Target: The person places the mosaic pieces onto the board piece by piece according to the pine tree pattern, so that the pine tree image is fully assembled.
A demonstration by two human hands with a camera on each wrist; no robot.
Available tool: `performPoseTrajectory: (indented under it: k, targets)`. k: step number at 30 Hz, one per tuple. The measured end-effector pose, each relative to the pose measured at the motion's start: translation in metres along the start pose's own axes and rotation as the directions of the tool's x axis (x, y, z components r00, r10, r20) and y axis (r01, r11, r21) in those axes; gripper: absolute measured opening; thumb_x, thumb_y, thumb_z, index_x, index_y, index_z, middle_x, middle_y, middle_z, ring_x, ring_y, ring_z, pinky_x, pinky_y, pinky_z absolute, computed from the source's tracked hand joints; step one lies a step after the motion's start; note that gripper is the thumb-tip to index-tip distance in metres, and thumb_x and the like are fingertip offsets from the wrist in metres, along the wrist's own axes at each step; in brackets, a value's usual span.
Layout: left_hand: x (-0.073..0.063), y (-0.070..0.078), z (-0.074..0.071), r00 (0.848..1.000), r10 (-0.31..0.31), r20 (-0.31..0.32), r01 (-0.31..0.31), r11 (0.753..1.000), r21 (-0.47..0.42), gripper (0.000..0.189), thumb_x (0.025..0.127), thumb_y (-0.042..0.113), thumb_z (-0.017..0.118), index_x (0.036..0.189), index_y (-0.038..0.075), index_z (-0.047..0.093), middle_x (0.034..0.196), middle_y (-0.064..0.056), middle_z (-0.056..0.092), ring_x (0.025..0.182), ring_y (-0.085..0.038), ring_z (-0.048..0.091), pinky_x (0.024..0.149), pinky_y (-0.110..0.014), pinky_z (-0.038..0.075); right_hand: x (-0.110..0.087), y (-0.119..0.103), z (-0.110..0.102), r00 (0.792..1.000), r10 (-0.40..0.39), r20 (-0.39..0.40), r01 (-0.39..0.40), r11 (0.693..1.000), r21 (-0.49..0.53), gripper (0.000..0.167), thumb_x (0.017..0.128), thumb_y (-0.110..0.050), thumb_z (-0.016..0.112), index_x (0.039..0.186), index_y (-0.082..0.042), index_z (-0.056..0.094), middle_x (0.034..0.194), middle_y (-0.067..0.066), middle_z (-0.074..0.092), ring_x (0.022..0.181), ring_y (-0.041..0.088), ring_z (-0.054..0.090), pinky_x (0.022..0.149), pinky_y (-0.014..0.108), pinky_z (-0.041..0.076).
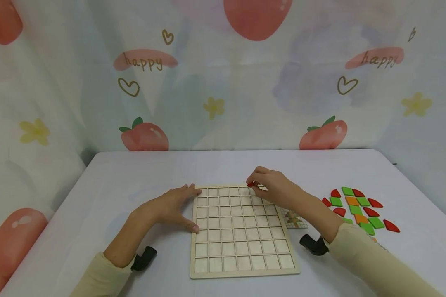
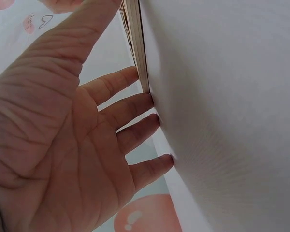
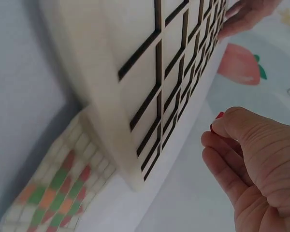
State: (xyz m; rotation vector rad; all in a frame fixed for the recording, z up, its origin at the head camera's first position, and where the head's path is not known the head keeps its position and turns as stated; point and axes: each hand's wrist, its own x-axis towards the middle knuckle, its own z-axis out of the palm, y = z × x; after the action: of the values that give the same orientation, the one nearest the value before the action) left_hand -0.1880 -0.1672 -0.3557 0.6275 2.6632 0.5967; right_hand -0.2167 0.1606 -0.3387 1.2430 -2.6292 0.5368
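Observation:
A wooden grid board (image 1: 245, 273) with rows of square cells lies on the table; no pieces show in its visible cells. My left hand (image 1: 167, 210) is at its left side, fingers spread, the thumb and forefinger touching the frame. In the left wrist view, the left fingertips (image 2: 150, 100) rest by the board's edge (image 2: 137, 43) and on the table. Over the far right corner, my right hand (image 1: 276, 189) pinches a small red piece (image 1: 250, 184) between thumb and fingers. Most of that red piece (image 3: 217, 121) is hidden by the thumb in the right wrist view.
Right of the board lie several green squares (image 1: 376, 222), orange squares (image 1: 352, 201) and red rounded pieces (image 1: 391, 226). A pattern card (image 1: 294, 219) lies at the board's right edge, partly covered. A printed cloth (image 1: 223, 82) hangs behind the white table (image 1: 141, 167).

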Motion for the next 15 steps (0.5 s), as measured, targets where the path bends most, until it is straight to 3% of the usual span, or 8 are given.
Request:
performPoseTrajectory:
  k: [4,15]
  targets:
    - [-0.001,0.001,0.000,1.000,-0.001,-0.002,0.001,1.000,-0.003,0.109,0.069,0.049,0.093,0.157,0.013,0.041,0.166,-0.017,0.030,0.156,-0.035,0.022,0.125,-0.057,0.018,0.010,-0.005,0.009,0.999,-0.020,0.035,0.020,1.000,0.005,0.016,0.089,0.006,0.073,0.102,-0.002,0.069,0.097,0.006,0.063,0.078,0.016,0.065,0.064,0.023,0.055]
    - [0.000,-0.001,0.000,1.000,-0.013,-0.003,0.013,1.000,-0.009,0.108,0.068,0.049,0.094,0.156,0.015,0.043,0.166,-0.015,0.029,0.156,-0.035,0.022,0.125,-0.057,0.019,0.033,-0.013,0.023,0.990,-0.036,0.136,0.036,0.999,-0.002,0.011,0.090,0.005,0.073,0.098,-0.002,0.073,0.096,0.006,0.065,0.081,0.017,0.068,0.070,0.021,0.057]
